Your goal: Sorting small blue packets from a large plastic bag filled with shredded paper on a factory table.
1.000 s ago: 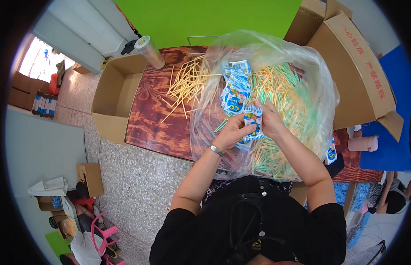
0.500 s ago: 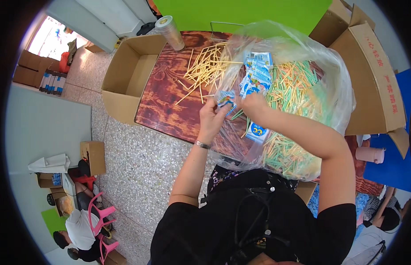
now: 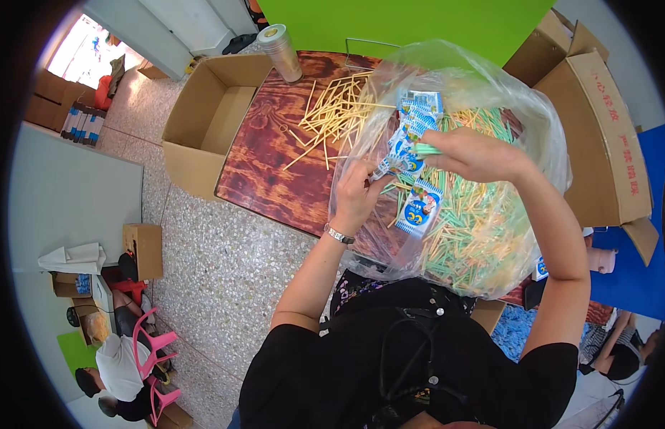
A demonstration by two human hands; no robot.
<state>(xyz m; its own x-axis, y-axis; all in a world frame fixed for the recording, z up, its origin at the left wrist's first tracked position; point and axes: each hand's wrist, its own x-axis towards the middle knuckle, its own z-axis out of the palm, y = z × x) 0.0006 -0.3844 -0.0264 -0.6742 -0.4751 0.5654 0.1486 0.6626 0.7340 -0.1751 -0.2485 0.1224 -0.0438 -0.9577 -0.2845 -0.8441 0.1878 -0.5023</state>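
A large clear plastic bag (image 3: 554, 136) lies spread open over the table, full of thin pale-yellow and green sticks (image 3: 482, 222). My left hand (image 3: 357, 191) pinches a small blue-and-white packet (image 3: 391, 167) at the bag's left side. Above the heap, my right hand (image 3: 475, 153) is closed round a few green sticks (image 3: 427, 149), whose ends poke out past the fingertips. More blue-and-white packets (image 3: 420, 107) lie in a row beyond my hands. Nearer my body, another packet (image 3: 420, 208) rests on the sticks.
Loose yellow sticks (image 3: 339, 107) are scattered on the reddish wooden table (image 3: 264, 161). A clear lidded cylinder (image 3: 281, 53) stands at its far left corner, beside an open cardboard box (image 3: 196, 118). Another cardboard box (image 3: 597, 136) is at the right. People sit at the lower left and right edges.
My right hand has moved right and away from the left one, now with green sticks showing in its fingers. My left hand has shifted slightly nearer, still holding a packet.
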